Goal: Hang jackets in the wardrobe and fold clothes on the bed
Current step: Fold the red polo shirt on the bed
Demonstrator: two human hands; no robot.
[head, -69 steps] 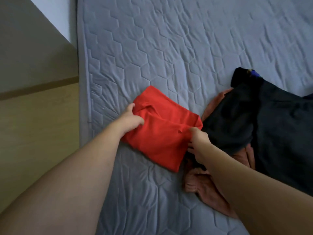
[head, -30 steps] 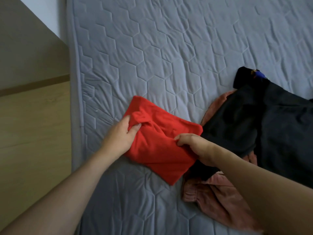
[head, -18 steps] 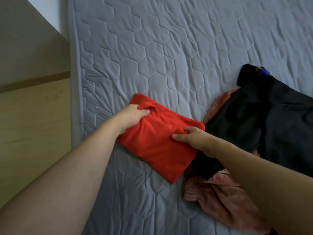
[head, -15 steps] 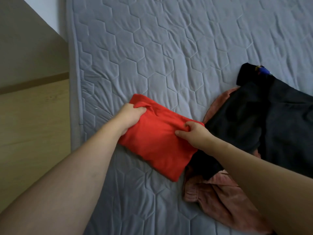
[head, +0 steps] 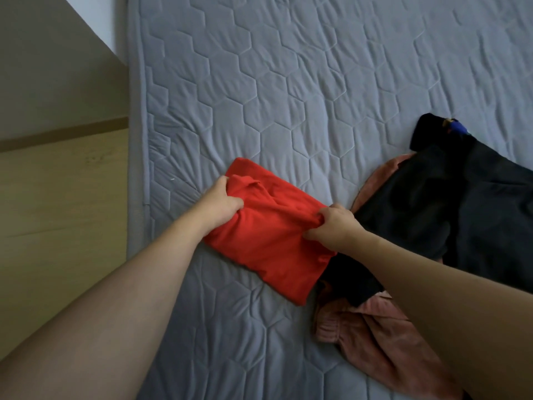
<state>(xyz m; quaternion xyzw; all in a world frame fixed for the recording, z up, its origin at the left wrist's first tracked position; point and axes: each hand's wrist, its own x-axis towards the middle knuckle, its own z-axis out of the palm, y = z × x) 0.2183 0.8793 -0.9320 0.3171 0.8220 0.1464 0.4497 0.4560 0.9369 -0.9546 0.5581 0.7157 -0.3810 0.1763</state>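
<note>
A folded red garment (head: 271, 241) lies on the grey quilted bed (head: 302, 82), near its left edge. My left hand (head: 222, 204) grips the garment's upper left edge, fingers curled into the cloth. My right hand (head: 331, 226) pinches a bunch of the red cloth at its right side. To the right lies a black garment (head: 450, 203) spread over a pink one (head: 375, 327); part of the pink cloth is hidden under the black one and my right forearm.
A wooden panel (head: 57, 212) stands along the bed's left side, with a strip of pale wall (head: 95, 18) above it. The far and near parts of the mattress hold nothing but wrinkles.
My right hand went from lying on the red garment to pinching and bunching its right edge. My left hand kept its grip at the upper left corner.
</note>
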